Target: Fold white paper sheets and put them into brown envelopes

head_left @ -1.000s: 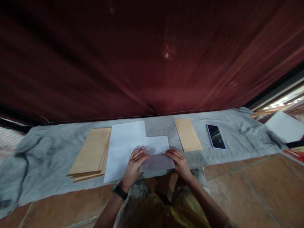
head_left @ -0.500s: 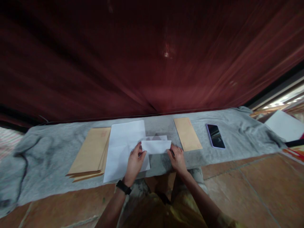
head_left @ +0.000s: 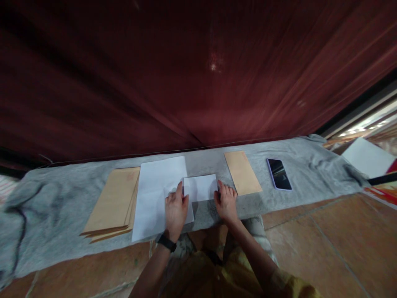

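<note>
Two hands at the ends of one folded paper

The folded paper [head_left: 201, 188] lies in front of the person, on the grey cloth [head_left: 319, 165], its left end lapping over the right side of the large white paper [head_left: 159, 186]. The left hand [head_left: 176, 211] is at its left end, forefinger and thumb along the edge; the right hand [head_left: 227, 203] is at its right end in the same way. The hands are apart, with the folded paper between them. Whether the fingers pinch it or only rest against it, I cannot tell.

The containers are brown envelopes. A pile of envelopes [head_left: 113, 200] lies to the left, just beside the large white paper, slightly fanned at the near end. One single envelope [head_left: 242, 171] lies flat and slanted to the right, its near corner just beside the right hand. What any of them holds inside cannot be seen.

By count: one folded paper, one single envelope, and one phone [head_left: 279, 174] in a purple case, lying farther right with its screen up. The pile shows at least three edges; its exact number is hidden. Whether the large white paper is one sheet or several is unclear. One black wristband [head_left: 166, 243] circles the left wrist.
</note>
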Available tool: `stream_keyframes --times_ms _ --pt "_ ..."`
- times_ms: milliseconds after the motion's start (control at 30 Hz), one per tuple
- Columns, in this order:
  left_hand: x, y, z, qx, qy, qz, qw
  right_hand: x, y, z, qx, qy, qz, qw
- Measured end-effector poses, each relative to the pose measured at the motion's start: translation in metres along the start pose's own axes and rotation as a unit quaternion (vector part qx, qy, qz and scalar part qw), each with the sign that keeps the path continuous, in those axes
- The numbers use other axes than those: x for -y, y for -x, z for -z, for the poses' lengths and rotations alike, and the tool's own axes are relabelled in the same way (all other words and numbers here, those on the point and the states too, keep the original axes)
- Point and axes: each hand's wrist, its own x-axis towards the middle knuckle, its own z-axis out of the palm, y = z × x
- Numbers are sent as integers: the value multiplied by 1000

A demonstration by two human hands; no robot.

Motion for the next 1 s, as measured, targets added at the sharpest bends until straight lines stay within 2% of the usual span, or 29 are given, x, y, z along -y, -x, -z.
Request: stream_keyframes --times_ms 133,233,367,500,600,767,867,1000 --pt "-1 -1 2 19 -47 -15 999 1 0 1 8 15 2 1000" --pt "-3 -1 2 9 -70 -31 997 1 0 2 12 22 -1 1000" --pt "-15 3 -6 3 -28 -101 994 2 0 3 15 20 4 1000" --pt "-38 17 -20 69 -24 -172 982 3 0 5 17 11 8 1000" --pt "-50 30 -27 115 -53 -176 976 2 0 6 22 5 9 1000" --pt "-50 39 -29 126 -82 -182 972 6 -2 9 15 -14 6 1000" --pt "-49 38 -27 136 -93 -190 968 18 -7 10 16 -69 43 997" --pt "-48 37 -24 165 -100 -215 957 40 -9 7 79 -139 123 979"
